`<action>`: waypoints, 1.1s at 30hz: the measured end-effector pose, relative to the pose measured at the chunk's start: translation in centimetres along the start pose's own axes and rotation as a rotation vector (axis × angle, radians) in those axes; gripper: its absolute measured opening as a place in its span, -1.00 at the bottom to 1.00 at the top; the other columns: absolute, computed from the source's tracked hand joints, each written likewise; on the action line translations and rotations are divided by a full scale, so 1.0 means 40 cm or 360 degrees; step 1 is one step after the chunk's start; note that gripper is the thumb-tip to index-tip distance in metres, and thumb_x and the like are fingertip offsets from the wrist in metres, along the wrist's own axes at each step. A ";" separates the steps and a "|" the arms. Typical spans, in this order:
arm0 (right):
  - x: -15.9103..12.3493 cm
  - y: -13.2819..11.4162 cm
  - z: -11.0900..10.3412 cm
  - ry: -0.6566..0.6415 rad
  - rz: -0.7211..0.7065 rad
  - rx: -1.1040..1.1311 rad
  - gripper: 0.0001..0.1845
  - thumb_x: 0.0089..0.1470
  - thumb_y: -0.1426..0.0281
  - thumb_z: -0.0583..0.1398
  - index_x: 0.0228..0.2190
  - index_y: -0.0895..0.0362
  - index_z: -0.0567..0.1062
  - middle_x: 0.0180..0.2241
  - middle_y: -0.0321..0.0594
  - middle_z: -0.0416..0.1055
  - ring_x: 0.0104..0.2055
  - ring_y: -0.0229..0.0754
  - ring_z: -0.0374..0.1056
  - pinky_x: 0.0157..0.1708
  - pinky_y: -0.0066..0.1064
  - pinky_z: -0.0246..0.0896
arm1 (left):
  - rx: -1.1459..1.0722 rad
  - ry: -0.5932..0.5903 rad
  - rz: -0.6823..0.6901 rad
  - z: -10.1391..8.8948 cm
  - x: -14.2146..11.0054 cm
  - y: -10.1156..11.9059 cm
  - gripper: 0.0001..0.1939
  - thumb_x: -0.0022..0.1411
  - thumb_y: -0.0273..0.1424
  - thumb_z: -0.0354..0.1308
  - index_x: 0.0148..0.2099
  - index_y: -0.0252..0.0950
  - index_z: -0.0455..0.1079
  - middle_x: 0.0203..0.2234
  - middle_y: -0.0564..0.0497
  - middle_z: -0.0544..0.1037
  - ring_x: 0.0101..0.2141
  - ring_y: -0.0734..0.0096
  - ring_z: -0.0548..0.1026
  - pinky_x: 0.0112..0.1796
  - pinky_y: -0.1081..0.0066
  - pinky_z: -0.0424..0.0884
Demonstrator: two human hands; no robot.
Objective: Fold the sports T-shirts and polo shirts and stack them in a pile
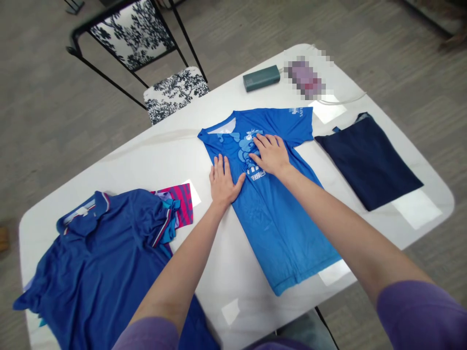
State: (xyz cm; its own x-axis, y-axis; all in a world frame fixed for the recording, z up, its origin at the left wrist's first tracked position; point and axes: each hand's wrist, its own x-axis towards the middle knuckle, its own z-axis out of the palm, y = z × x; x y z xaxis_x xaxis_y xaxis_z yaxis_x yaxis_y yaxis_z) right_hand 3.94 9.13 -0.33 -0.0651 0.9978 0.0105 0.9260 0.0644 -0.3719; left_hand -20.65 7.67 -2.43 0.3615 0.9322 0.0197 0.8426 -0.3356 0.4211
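Observation:
A bright blue T-shirt (pixel 270 214) with a printed chest lies on the white table, its left side folded inward so that only the sleeve on the right shows. My left hand (pixel 223 183) rests flat on the shirt's left edge, fingers spread. On the chest print lies my right hand (pixel 272 154), palm down, fingers outstretched. Neither hand grips the cloth. To the left is a dark blue polo shirt (pixel 105 257) on top of other garments, with a pink striped cloth (pixel 186 204) sticking out. A folded navy garment (pixel 370 163) lies to the right.
The white table (pixel 127 165) has rounded corners. Near its far edge lie a dark green power bank (pixel 261 78) and a blurred-out purple item (pixel 304 78) with a pale cable. A black-framed chair (pixel 175 97) with a patterned seat stands beyond the table.

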 end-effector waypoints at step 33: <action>-1.117 -0.406 0.112 -0.0232 0.0156 -0.0007 -0.27 0.41 0.07 0.10 0.49 0.03 0.33 0.56 -0.34 0.13 0.60 -0.21 0.08 0.39 -0.14 0.49 | 0.0091 -0.0339 0.0632 0.103 0.311 0.174 -0.20 0.57 0.13 -0.16 0.67 -0.08 0.08 0.63 -0.08 0.06 0.62 -0.08 -0.11 0.52 -0.17 -0.17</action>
State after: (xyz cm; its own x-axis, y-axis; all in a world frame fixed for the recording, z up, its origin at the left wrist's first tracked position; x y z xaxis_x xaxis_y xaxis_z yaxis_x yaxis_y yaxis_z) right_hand -9.86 -36.56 1.10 -0.0277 0.9867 -0.1603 0.9321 -0.0325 -0.3607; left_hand -8.65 16.38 -3.00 0.7300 0.6832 -0.0197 0.6407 -0.6740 0.3677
